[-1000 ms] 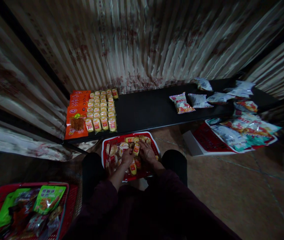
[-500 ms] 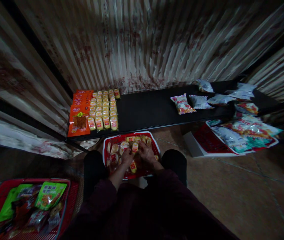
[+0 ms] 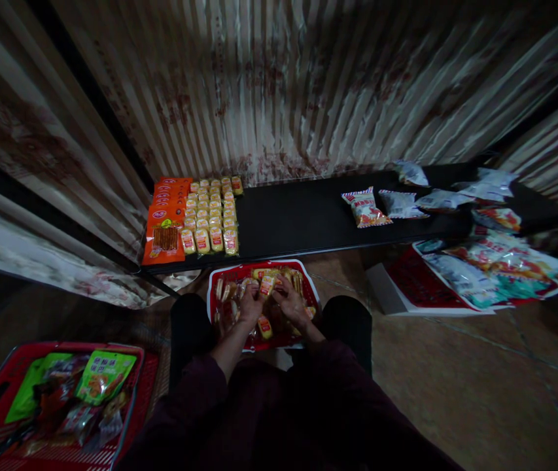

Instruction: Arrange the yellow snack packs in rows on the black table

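Between my knees stands a red basket [image 3: 312, 288] with a white rim, holding wrapped small cakes and other clear-wrapped snacks. Above it, my left hand [image 3: 251, 303] and my right hand [image 3: 289, 305] close on a yellow wrapped cake [image 3: 267, 284] with a red and white label, one from each side. Another such cake [image 3: 265, 326] lies in the basket below my wrists. On the black shelf in front, rows of the same wrapped cakes [image 3: 209, 216] are laid close together. Orange snack packets [image 3: 165, 226] overlap in a column at their left.
Puffy snack bags [image 3: 367, 208] lie on the right part of the black shelf [image 3: 288, 219]. A second basket [image 3: 409, 281], heaped with bags, stands on the floor at right. At lower left is a red basket [image 3: 144, 386] with green pouches [image 3: 106, 377]. A striped curtain [image 3: 279, 85] hangs behind.
The wrapped cake has turned between my hands, from upright to more slanted. Everything in view has shifted slightly to the right as my head moved.
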Demonstrator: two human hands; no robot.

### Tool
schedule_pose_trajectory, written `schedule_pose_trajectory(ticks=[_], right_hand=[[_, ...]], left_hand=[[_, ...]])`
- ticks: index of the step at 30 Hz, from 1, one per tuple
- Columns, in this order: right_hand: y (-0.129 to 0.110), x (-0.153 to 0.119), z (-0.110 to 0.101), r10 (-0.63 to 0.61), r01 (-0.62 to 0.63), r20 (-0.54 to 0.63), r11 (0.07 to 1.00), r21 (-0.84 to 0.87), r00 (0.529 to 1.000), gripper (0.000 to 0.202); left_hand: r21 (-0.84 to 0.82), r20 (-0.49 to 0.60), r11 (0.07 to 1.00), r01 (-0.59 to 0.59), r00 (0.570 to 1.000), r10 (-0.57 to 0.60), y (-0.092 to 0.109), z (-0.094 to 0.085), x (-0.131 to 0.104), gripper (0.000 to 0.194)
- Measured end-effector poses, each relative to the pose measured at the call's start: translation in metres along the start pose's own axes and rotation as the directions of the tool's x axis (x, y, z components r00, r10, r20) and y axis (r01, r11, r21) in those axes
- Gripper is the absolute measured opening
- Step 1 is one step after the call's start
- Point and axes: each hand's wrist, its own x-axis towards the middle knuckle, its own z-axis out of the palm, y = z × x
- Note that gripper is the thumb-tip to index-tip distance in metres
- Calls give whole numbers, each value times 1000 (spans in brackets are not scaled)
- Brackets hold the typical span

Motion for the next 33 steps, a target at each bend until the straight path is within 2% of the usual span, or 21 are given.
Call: schedule_pose_trajectory(ticks=[4,11,19,26,30,33], right_hand=[[1,-1,2,52,-50,-19,995,81,998,60],[-7,-3,5,44,-37,-43,987,153,998,59],[-20,-5,7,53,-41,-66,984,174,996,57],[-23,-5,8,51,-35,-86,984,175,995,53],[-28,-6,7,38,-25,-67,982,188,997,48],[-29,-6,7,3,9,-62,981,191,998,45]], left_hand=[[38,5,999,-6,1000,6,2,-2,-1,24],[58,51,998,0,999,-3,6,-3,-3,20],[-36,110,999,29,994,-25,15,-6,-11,38],[106,88,994,30,995,-40,21,-8,-11,41],[35,114,999,20,993,-24,20,-8,-12,32],[-75,116,995,59,992,-50,13,-6,-11,33]])
